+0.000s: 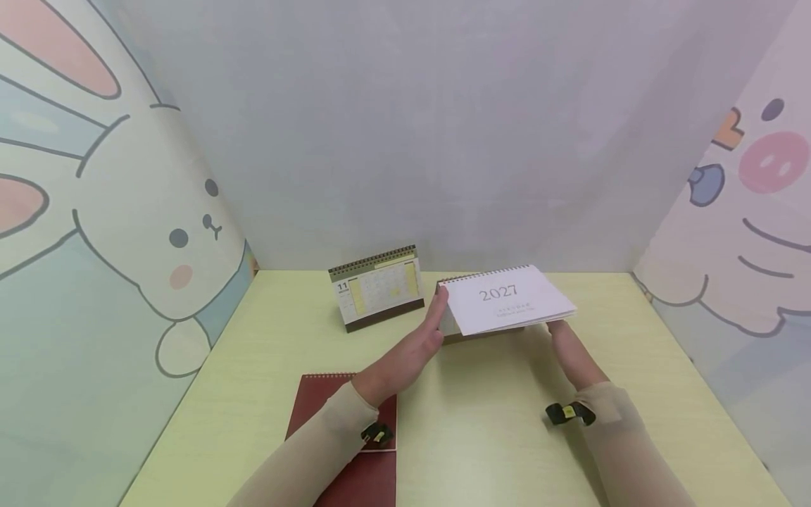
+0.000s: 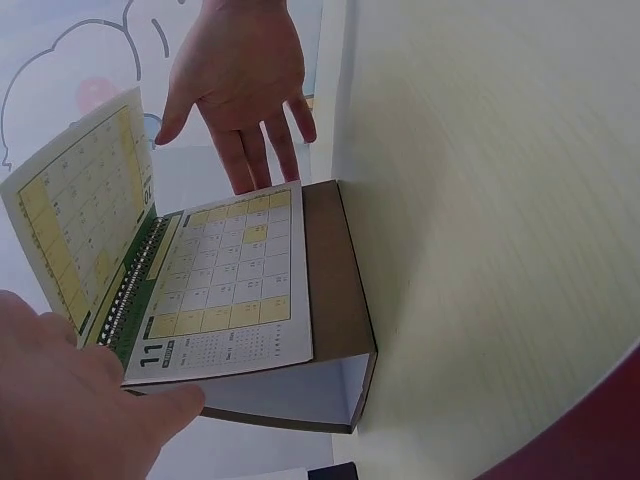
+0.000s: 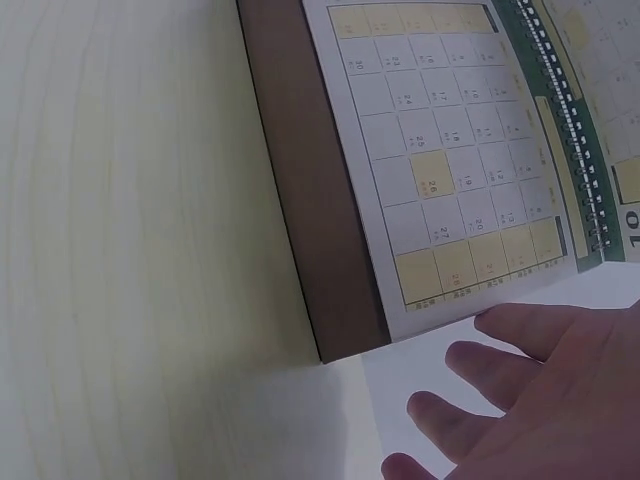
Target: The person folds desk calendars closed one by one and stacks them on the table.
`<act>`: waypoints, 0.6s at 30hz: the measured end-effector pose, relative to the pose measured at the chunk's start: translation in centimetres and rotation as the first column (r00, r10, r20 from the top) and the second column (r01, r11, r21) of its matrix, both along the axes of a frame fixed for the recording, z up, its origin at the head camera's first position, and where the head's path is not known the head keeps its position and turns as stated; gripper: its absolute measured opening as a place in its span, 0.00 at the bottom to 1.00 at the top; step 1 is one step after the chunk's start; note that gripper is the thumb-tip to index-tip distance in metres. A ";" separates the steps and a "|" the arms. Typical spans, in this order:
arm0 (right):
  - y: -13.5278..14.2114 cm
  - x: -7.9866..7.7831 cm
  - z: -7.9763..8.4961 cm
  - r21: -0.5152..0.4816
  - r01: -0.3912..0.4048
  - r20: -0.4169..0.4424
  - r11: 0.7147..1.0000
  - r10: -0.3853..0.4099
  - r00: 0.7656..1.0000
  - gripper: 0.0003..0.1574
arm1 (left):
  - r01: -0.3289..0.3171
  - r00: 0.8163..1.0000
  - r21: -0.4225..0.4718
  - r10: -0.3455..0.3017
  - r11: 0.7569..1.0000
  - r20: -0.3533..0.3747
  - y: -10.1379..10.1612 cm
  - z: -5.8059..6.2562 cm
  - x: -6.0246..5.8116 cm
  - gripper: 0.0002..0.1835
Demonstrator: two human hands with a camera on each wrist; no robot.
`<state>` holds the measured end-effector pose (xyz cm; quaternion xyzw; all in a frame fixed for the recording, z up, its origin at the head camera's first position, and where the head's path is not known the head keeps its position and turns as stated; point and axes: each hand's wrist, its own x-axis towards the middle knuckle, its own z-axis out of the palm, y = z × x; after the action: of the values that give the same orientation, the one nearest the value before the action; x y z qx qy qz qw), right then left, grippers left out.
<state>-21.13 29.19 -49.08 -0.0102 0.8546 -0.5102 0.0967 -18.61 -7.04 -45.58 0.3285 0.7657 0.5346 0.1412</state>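
Note:
A spiral-bound desk calendar [image 1: 500, 299] stands on the table, its raised upper leaf printed "2027" in the head view. Below that leaf, a month page [image 2: 225, 265] marked 11 shows above the stand's brown base in the left wrist view. My left hand [image 1: 408, 352] lies along the calendar's left end, thumb by the page edge and fingers extended. At the opposite end is my right hand [image 1: 570, 348], its fingers spread and partly hidden by the leaf in the head view. The right wrist view has its fingertips [image 3: 500, 322] right at the page's side edge.
Another desk calendar [image 1: 379, 289], also turned to 11, stands to the left near the back wall. A dark red spiral-bound item [image 1: 374, 479] lies flat beneath my left forearm. Cartoon-printed panels [image 1: 158, 232] border the table on both sides.

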 end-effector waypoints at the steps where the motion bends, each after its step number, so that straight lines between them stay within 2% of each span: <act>1: 0.0 0.0 -0.1 -0.011 -0.005 -0.009 1.000 0.005 1.000 0.53 | 0.000 1.000 0.003 0.000 1.000 0.002 0.0 0.0 0.0 0.48; 6: 0.3 -0.2 -0.5 -0.111 -0.010 -0.019 0.994 0.008 1.000 0.52 | 0.001 0.999 0.010 -0.001 1.000 0.035 0.1 -0.3 0.1 0.47; 9: 0.5 -0.4 -0.6 -0.164 0.000 0.004 0.986 0.000 1.000 0.60 | 0.001 0.999 0.013 -0.001 1.000 0.055 0.1 -0.4 0.2 0.47; 11: 0.6 -0.5 -0.6 -0.180 0.003 0.014 0.984 0.000 1.000 0.65 | 0.002 0.998 0.016 -0.003 1.000 0.061 0.1 -0.4 0.2 0.47; 15: 0.9 -0.6 -0.4 -0.211 -0.016 0.059 0.977 0.029 0.998 0.67 | 0.007 0.998 0.016 -0.008 1.000 0.068 0.2 -0.5 0.2 0.46; 18: 1.1 -0.6 -0.1 -0.192 -0.022 0.106 0.981 0.043 0.993 0.70 | 0.007 0.998 0.011 -0.008 1.000 0.068 0.2 -0.6 0.2 0.45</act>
<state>-21.77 30.33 -49.17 -0.0052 0.7950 -0.5877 0.1502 -18.38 -6.82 -46.21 0.3137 0.7564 0.5491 0.1673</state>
